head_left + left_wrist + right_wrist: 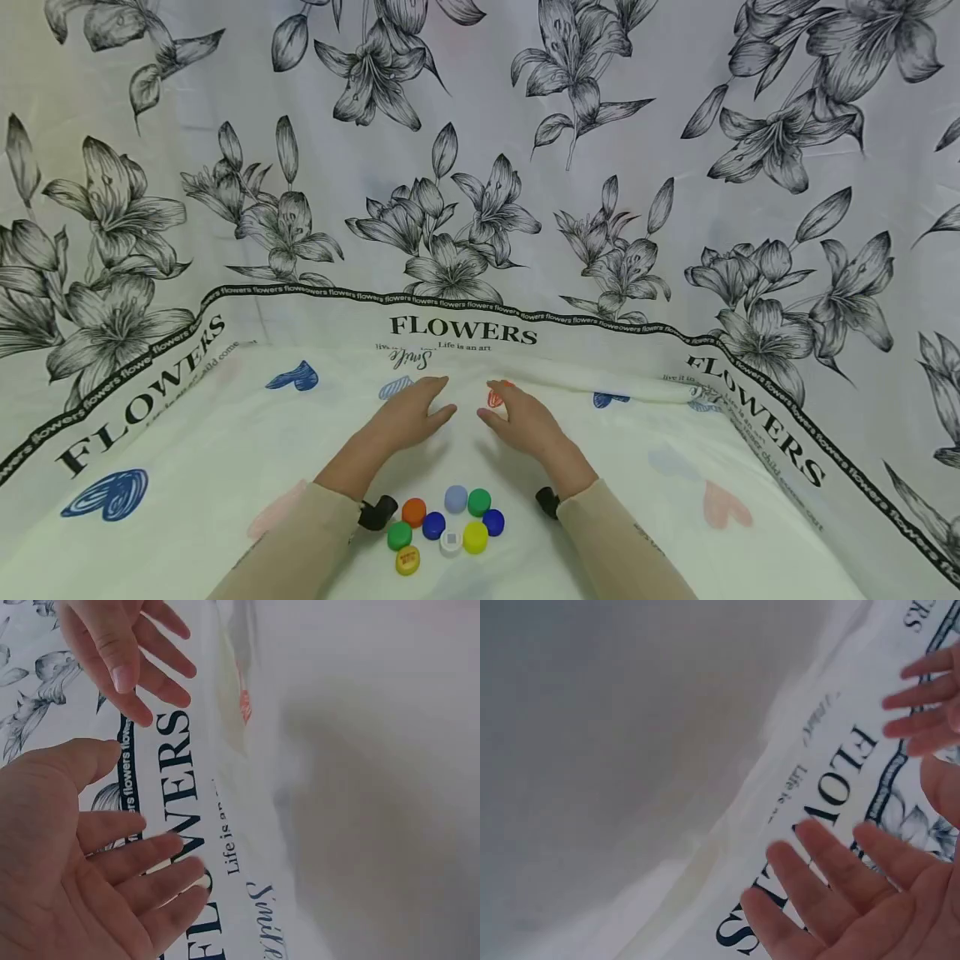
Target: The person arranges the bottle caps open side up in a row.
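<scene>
Both hands hover over the white cloth, palms facing each other with a gap between them. My left hand (408, 414) holds nothing; its fingers look straight and slightly spread in the left wrist view. Opposite it, my right hand (527, 423) is likewise empty, fingers extended. Between the forearms, nearer the body, lies a cluster of plastic bottle caps: an orange cap (414, 512), a light blue cap (456, 499), a yellow cap (476, 537), a white cap (451, 542), a gold cap (407, 560), plus green and dark blue ones. Neither hand touches them.
The white cloth (202, 433) carries printed hearts and spreads around the caps. Behind it rises a curtain (480, 250) with black flower drawings and a lettered border. A black wrist camera (377, 512) sits at the left cuff, close to the caps; another (547, 502) is on the right wrist.
</scene>
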`<move>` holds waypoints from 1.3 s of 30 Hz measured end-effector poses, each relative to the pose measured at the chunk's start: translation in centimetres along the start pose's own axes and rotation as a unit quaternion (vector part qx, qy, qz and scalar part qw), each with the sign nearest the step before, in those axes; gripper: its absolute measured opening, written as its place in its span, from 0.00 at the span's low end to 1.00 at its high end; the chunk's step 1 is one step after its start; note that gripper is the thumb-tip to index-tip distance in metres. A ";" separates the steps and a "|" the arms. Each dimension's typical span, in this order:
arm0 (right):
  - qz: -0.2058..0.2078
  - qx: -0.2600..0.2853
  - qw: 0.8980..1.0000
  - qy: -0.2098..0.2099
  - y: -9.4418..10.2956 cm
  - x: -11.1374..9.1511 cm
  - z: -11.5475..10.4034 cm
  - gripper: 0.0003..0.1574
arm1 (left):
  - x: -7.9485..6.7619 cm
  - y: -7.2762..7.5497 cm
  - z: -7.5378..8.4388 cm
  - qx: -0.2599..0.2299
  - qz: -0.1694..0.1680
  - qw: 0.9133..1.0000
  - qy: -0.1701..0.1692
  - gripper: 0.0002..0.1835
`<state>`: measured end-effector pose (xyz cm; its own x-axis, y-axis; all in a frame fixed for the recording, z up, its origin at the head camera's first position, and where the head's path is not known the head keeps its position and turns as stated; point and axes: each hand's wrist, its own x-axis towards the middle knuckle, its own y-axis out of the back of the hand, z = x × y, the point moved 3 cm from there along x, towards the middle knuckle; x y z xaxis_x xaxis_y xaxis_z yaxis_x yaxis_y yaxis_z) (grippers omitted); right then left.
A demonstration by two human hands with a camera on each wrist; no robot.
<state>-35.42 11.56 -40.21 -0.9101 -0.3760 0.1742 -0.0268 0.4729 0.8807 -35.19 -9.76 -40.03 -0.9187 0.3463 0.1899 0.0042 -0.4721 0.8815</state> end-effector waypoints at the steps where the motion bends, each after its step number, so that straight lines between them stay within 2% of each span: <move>1: -0.010 0.013 1.000 0.006 0.1 -0.1 -0.2 0.37 | -0.2 0.1 -0.1 -0.017 -0.004 1.000 -0.005 0.33; 4: -0.052 0.056 0.997 0.025 0.7 -0.4 -0.9 0.30 | -0.6 0.5 0.0 -0.072 -0.030 0.997 -0.013 0.29; 8: -0.115 0.082 0.990 0.029 1.1 -0.7 -1.4 0.26 | -0.8 0.8 0.5 -0.139 -0.075 0.987 -0.021 0.25; 15: -0.172 0.113 0.978 0.032 1.2 -1.2 -2.5 0.18 | -1.1 0.3 1.7 -0.197 -0.137 0.970 -0.044 0.11; 19: -0.203 0.106 0.973 0.021 0.7 -1.5 -3.1 0.11 | -1.6 0.1 2.1 -0.188 -0.176 0.966 -0.021 0.05; 22: -0.220 0.088 0.972 0.010 0.2 -1.8 -3.5 0.10 | -2.0 0.2 2.1 -0.167 -0.213 0.963 0.004 0.06; 24: -0.230 0.081 0.970 0.005 -0.1 -2.1 -3.7 0.11 | -2.3 0.0 2.2 -0.157 -0.240 0.958 0.018 0.08; 28: -0.253 0.081 0.964 -0.002 -1.0 -3.0 -4.1 0.12 | -3.1 -1.0 2.3 -0.157 -0.285 0.945 0.025 0.10; 32: -0.264 0.072 0.962 -0.003 -2.0 -3.7 -4.4 0.16 | -3.5 -1.7 2.5 -0.161 -0.292 0.942 0.025 0.11; 39: -0.238 0.038 0.971 -0.013 -2.6 -4.0 -4.9 0.19 | -3.6 -1.8 2.6 -0.151 -0.291 0.944 0.017 0.08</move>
<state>-29.72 7.90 -41.02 -0.7976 -0.5463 -0.2557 -0.4756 0.3088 0.8237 -30.83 -8.03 -41.17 -0.7425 0.5946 -0.3084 -0.6142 -0.4206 0.6678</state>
